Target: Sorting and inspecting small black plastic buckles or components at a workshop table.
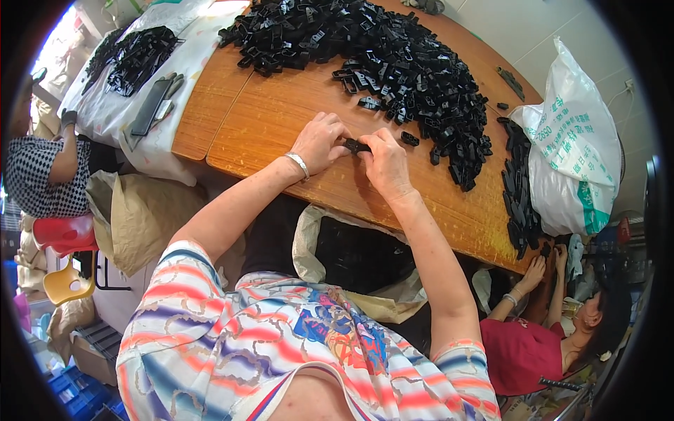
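Between my two hands is a small black plastic part (pixel 357 145), held just above the wooden table (pixel 281 112). My left hand (pixel 321 144) pinches its left end, and a silver bracelet circles that wrist. On the other end, the fingers of my right hand (pixel 387 163) are closed. A single loose black part (pixel 410 139) lies just right of my right hand. Beyond my hands spreads a large heap of similar black plastic parts (pixel 393 63). Its finer details are too small to make out.
Below the table edge, an open sack (pixel 307 242) holds black pieces. Long black strips (pixel 518 189) lie by a white plastic bag (pixel 572 154) at right. A co-worker in red (pixel 519 351) works there; another person (pixel 45 172) sits left, near a phone (pixel 151 105) and black strips.
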Demonstrator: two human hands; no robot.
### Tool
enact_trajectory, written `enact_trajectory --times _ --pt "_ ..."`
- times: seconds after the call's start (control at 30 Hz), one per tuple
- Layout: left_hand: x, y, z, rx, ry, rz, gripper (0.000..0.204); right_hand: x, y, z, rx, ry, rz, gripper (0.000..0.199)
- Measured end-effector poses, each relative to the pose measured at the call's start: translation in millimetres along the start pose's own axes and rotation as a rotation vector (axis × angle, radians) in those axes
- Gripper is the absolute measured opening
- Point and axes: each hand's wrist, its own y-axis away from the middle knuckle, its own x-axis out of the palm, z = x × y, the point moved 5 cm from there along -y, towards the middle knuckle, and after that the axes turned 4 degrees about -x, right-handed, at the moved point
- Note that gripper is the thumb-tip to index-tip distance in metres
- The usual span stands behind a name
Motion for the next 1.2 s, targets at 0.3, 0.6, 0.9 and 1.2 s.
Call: enact_trajectory --times 0.3,0.6,0.9,1.2 --pt "0 -1 1 0.016 0.000 0.011 0.022 17 15 15 -0.080 0.312 0.015 0.028" --pt "7 -15 12 -0.204 0.423 0.384 0.025 -11 65 19 0.076 0.060 0.108 0.024" --pt "24 -84 20 -0.061 -0.080 -0.096 0.030 -54 104 16 0.048 0.024 0.165 0.018" --pt "28 -66 -7 -0.104 -0.010 0.000 0.011 -50 21 -79 0.233 0.351 -0.160 0.028"
